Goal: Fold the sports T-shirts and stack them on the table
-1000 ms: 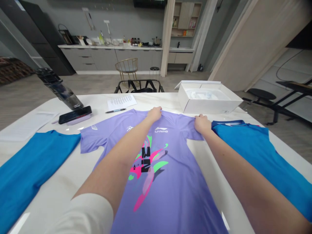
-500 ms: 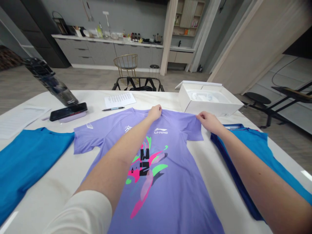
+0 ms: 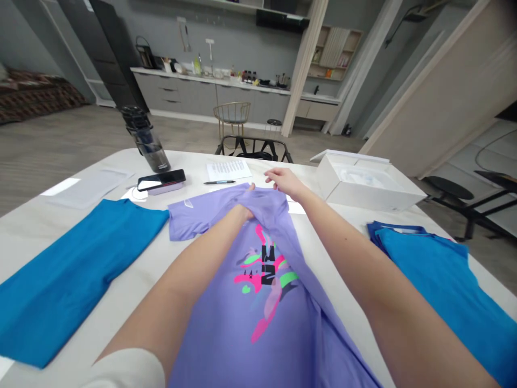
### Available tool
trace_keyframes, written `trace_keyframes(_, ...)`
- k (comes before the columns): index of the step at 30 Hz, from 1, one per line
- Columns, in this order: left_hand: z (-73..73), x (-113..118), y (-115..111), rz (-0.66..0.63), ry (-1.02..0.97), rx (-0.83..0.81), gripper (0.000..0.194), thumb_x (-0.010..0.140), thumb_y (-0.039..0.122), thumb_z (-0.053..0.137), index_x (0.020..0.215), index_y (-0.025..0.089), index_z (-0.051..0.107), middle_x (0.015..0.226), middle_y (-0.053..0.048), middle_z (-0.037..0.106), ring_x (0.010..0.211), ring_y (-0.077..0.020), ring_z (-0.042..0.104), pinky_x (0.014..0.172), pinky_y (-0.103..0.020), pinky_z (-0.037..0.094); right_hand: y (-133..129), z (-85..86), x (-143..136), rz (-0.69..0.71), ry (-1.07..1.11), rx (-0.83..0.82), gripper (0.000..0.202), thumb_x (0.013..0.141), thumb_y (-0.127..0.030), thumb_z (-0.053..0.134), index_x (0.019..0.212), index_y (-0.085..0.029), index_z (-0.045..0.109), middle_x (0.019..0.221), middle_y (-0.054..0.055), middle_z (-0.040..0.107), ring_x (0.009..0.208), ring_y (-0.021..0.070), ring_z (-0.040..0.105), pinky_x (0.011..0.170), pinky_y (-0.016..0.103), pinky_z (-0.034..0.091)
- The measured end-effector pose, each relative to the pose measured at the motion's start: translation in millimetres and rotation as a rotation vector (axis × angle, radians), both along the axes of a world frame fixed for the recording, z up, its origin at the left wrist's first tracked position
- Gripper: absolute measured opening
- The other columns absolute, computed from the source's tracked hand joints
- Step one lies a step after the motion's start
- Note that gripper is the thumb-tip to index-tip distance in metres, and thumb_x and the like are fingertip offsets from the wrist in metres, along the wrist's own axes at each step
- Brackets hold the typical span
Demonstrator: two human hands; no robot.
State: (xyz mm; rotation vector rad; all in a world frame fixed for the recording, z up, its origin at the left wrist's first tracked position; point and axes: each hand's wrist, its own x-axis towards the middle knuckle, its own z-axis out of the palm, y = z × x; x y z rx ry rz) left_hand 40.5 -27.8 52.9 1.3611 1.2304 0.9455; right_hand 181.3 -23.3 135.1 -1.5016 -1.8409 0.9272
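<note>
A purple T-shirt point(image 3: 283, 318) with a bright pink, green and black print lies on the table before me. Its right side is folded in over the chest, and one short sleeve stretches out to the left. My left hand point(image 3: 246, 209) is at the collar area, partly covered by the folded cloth, with the thumb showing; it grips the shirt there. Just above the shirt's upper right edge is my right hand point(image 3: 285, 181), fingers bent and somewhat apart, with nothing visible in it.
Blue garments lie on both sides: one shirt point(image 3: 81, 275) at left, a folded stack point(image 3: 436, 269) at right. Behind are a white open box point(image 3: 355, 186), a printed sheet point(image 3: 228, 169), a pen point(image 3: 219, 182), a phone point(image 3: 161, 180) and a dark bottle point(image 3: 151, 148).
The shirt's right sleeve and side have been folded inward over the chest. My right hand has let go of the sleeve and moved left; my left hand now sits under the fold.
</note>
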Motion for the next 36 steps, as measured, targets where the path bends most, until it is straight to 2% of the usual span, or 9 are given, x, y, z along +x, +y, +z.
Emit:
trace_keyframes(4,-12.6,-61.3,-8.4,-0.081,-0.329,-0.443,0.061,0.100,0.067,0.036,0.098,0.016,0.070,0.097,-0.014,0.077,0.099,-0.0281,0.073,0.087,-0.042,0.060,21.9,-67.2,40.9,-0.178,-0.488,0.112,0.045,0.091,-0.018,0.050,0.132,-0.018,0.068,0.134,0.015,0.065,0.122,0.0284,0.058,0.104,0.039,0.047)
trace_keyframes(10,-17.3,-62.0,-5.2,0.130,0.183,-0.313,0.027,0.076,0.033,0.079,0.098,0.020,0.070,0.106,-0.007,0.077,0.105,-0.0248,0.070,0.089,-0.032,0.054,32.7,-116.5,57.5,-0.174,-0.688,0.067,0.051,0.101,-0.041,0.042,0.151,-0.035,0.050,0.164,0.009,0.036,0.143,0.0392,0.035,0.108,0.068,0.038)
trace_keyframes(13,-18.9,-51.2,-0.7,0.149,0.413,-0.145,0.025,0.071,0.019,0.078,0.095,0.020,0.071,0.101,-0.006,0.077,0.102,-0.0232,0.070,0.087,-0.029,0.051,36.5,-119.4,49.4,-0.161,-0.683,0.122,0.039,0.100,-0.040,0.046,0.132,-0.029,0.065,0.154,0.012,0.046,0.137,0.0367,0.041,0.107,0.064,0.041)
trace_keyframes(19,-20.1,-59.9,11.6,0.106,0.410,-0.030,0.008,0.085,0.023,0.067,0.086,0.018,0.074,0.085,-0.004,0.075,0.087,-0.0217,0.069,0.083,-0.030,0.053,38.4,-118.1,44.4,-0.267,-0.637,0.267,0.032,0.101,-0.032,0.043,0.119,-0.021,0.067,0.131,0.017,0.058,0.123,0.0337,0.050,0.099,0.054,0.048)
trace_keyframes(22,-20.7,-69.5,9.5,0.103,0.590,-0.010,0.015,0.085,0.021,0.068,0.099,0.018,0.074,0.097,-0.008,0.076,0.095,-0.0238,0.070,0.088,-0.032,0.052,33.0,-119.4,39.5,-0.244,-0.613,0.256,0.034,0.101,-0.033,0.044,0.128,-0.024,0.064,0.135,0.016,0.056,0.124,0.0339,0.050,0.098,0.052,0.048)
trace_keyframes(25,-19.7,-74.5,-3.3,0.090,0.850,0.221,0.030,0.092,0.021,0.059,0.120,0.020,0.069,0.121,-0.011,0.072,0.115,-0.0261,0.065,0.100,-0.036,0.049,20.4,-118.5,30.7,-0.261,-0.622,0.285,0.041,0.100,-0.034,0.047,0.137,-0.023,0.059,0.139,0.017,0.054,0.126,0.0351,0.049,0.099,0.052,0.046)
trace_keyframes(29,-17.9,-71.3,-22.9,-0.143,1.028,0.548,0.039,0.099,0.026,0.045,0.135,0.024,0.059,0.137,-0.010,0.064,0.133,-0.0272,0.054,0.113,-0.044,0.039,-12.0,-109.2,18.3,-0.109,-0.629,0.338,0.030,0.100,-0.035,0.051,0.112,-0.018,0.072,0.120,0.015,0.067,0.114,0.0299,0.058,0.096,0.040,0.045)
trace_keyframes(32,-18.6,-66.4,-29.5,-0.306,1.056,0.478,0.053,0.096,0.025,0.047,0.149,0.024,0.047,0.142,-0.011,0.062,0.134,-0.0290,0.053,0.114,-0.050,0.038,-47.9,-99.2,12.9,0.006,-0.587,0.244,0.034,0.101,-0.046,0.053,0.097,-0.020,0.075,0.100,0.009,0.074,0.094,0.0230,0.065,0.083,0.031,0.046)
trace_keyframes(36,-17.6,-61.1,-30.8,-0.284,1.034,0.325,0.076,0.083,0.016,0.055,0.157,0.021,0.036,0.137,-0.013,0.064,0.132,-0.0310,0.054,0.112,-0.052,0.039,-95.5,-91.4,12.5,0.031,-0.542,0.080,0.042,0.093,-0.060,0.063,0.102,-0.022,0.075,0.091,0.005,0.075,0.084,0.0213,0.068,0.069,0.027,0.044)
